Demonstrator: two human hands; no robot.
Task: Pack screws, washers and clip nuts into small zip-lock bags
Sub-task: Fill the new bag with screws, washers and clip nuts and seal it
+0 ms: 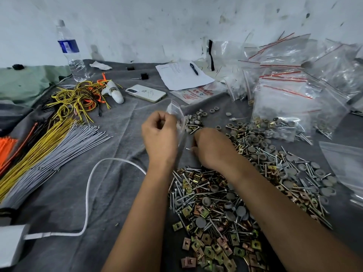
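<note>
A big heap of loose screws, grey washers and gold clip nuts spreads over the grey cloth in front of me. My left hand pinches a small clear zip-lock bag by its mouth and holds it upright above the cloth. My right hand is curled just right of the bag, fingertips pinching what looks like a screw at the bag's side. A few grey washers lie just behind the bag.
Filled zip-lock bags pile up at the back right. A phone, papers with a pen, a water bottle, coloured wire bundles and a white cable lie left and behind.
</note>
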